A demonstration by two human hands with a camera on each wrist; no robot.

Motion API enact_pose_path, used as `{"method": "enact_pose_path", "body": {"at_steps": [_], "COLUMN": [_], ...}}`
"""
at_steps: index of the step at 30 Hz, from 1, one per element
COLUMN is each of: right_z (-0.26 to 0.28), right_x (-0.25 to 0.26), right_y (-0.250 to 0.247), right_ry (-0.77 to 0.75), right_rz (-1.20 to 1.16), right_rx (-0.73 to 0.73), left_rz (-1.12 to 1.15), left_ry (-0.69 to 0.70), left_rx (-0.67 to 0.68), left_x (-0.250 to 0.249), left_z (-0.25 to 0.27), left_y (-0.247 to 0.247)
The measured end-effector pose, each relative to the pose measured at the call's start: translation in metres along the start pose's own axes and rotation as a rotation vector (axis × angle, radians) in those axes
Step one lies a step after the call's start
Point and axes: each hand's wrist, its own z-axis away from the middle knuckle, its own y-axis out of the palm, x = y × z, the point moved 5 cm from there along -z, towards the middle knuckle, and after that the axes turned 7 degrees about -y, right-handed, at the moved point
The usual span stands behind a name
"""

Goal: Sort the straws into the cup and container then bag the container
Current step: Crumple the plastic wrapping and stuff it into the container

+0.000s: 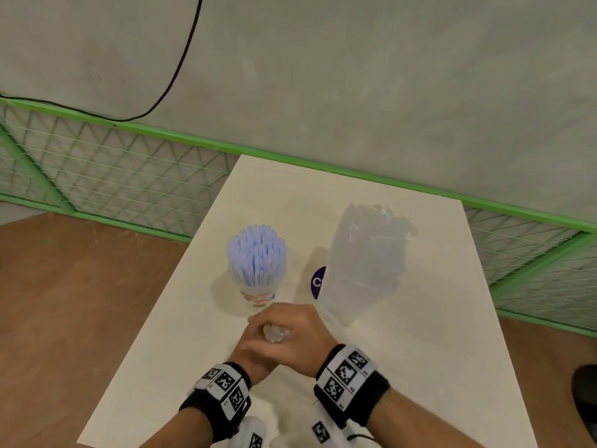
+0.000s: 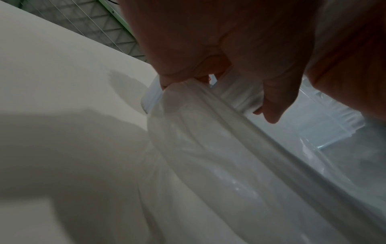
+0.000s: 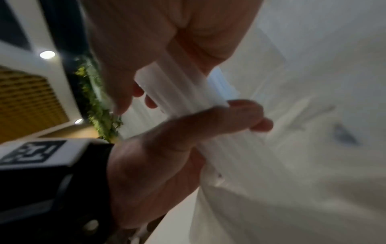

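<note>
A paper cup (image 1: 259,295) packed with pale blue straws (image 1: 256,250) stands at the table's middle left. To its right a clear container (image 1: 365,253) of clear straws sits inside a translucent plastic bag (image 1: 339,305). The bag's gathered neck (image 1: 274,334) runs toward me. My left hand (image 1: 250,345) and right hand (image 1: 298,331) meet there, both curled round the neck. In the left wrist view my left hand (image 2: 208,57) pinches the twisted plastic (image 2: 198,132), with the container (image 2: 325,125) behind. In the right wrist view my right hand (image 3: 129,74) holds the bunched bag (image 3: 179,92).
The white table (image 1: 420,367) ends at the left over a brown floor (image 1: 64,302). A purple round sticker (image 1: 318,282) lies between cup and bag. A green wire fence (image 1: 129,176) and a grey wall stand behind. A dark object (image 1: 585,399) sits at the right edge.
</note>
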Motion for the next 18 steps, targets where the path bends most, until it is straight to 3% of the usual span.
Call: {"method": "enact_pose_path", "body": {"at_steps": [1, 3, 7, 14, 18], "right_z": [0.001, 0.003, 0.004, 0.018, 0.032], "right_x": [-0.001, -0.003, 0.011, 0.092, 0.101], "right_y": [0.001, -0.005, -0.064, -0.215, -0.249], "right_ry": [0.022, 0.067, 0.196, 0.005, -0.002], "right_rz": [0.005, -0.003, -0.089, 0.035, 0.028], "right_rx": [-0.065, -0.197, -0.54, -0.939, -1.089], "left_rz": [0.346, 0.413, 0.184, -0.062, -0.104], "left_ry": [0.086, 0.285, 0.506, 0.727, 0.767], "left_rx": [0.075, -0.139, -0.217, -0.352, -0.382], "left_x": [-0.008, -0.011, -0.003, -0.038, -0.078], "left_z": [0.013, 0.003, -0.018, -0.003, -0.005], "left_y": [-0.009, -0.027, -0.023, -0.027, -0.027]}}
